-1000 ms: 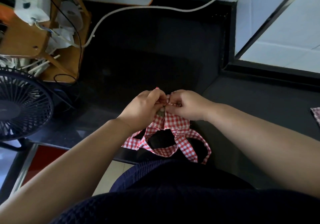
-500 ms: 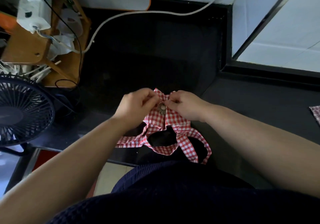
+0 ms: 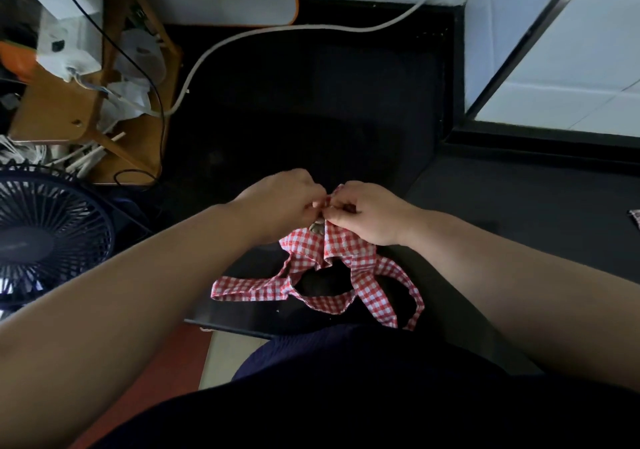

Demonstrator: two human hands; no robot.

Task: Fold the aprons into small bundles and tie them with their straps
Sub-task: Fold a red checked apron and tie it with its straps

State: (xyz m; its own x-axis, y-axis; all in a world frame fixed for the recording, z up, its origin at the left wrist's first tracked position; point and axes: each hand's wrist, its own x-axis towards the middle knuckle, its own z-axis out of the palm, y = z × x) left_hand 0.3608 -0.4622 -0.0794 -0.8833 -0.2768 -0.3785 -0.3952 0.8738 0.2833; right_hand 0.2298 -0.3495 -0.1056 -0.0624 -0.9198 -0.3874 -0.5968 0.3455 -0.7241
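Pinching the top edge of the apron (image 3: 343, 246), my left hand (image 3: 280, 202) and right hand (image 3: 367, 213) meet fingertip to fingertip. Both are curled tight on the folded gingham, thumbs pressing from the near side. A small round button (image 3: 317, 228) peeks out just below my left thumb. The apron sits bunched on the near edge of the dark counter (image 3: 519, 206), right in front of my belly. Its straps (image 3: 381, 287) loop loose toward me: one loop hangs at the counter's lip, one tail lies flat out to the left. A fan (image 3: 45, 237) stands off to the left, well apart.

The risk, as I judge it: the bundle is held only at its top, so if either pinch slackens the folds will spring open — and the loop at the lip could slide off and drag the rest. Compared with half a second ago, my fingertips are closer together; the button then showed whole between them — now it is half covered.
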